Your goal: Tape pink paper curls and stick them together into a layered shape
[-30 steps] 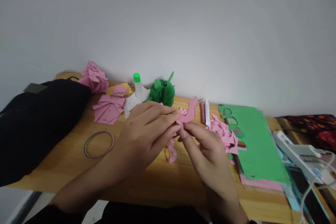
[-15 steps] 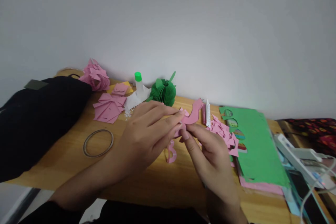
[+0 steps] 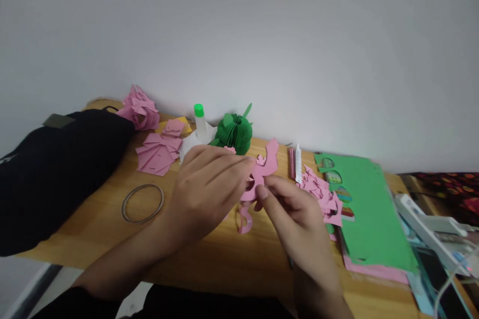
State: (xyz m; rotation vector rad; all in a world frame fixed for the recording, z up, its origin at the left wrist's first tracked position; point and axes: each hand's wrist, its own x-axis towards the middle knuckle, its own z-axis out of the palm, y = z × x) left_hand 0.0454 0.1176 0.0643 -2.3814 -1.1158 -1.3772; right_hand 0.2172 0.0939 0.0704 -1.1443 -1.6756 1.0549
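A curvy pink paper cutout is held up between both hands over the table. My right hand pinches it between thumb and forefinger near its middle. From the left, the fingers of my left hand close over its other end and hide part of it. A small curled pink paper strip shows just below the cutout. Behind my hands stands a green pleated paper ball with leaves.
A green-capped glue stick, folded pink paper and a metal ring lie left. To the right are a white tube, pink scraps, green sheets and a power strip. A black bag covers the left end.
The pink cutout has turned more upright, its upper end swinging left, and more of its middle shows between my hands. The view has shifted slightly.
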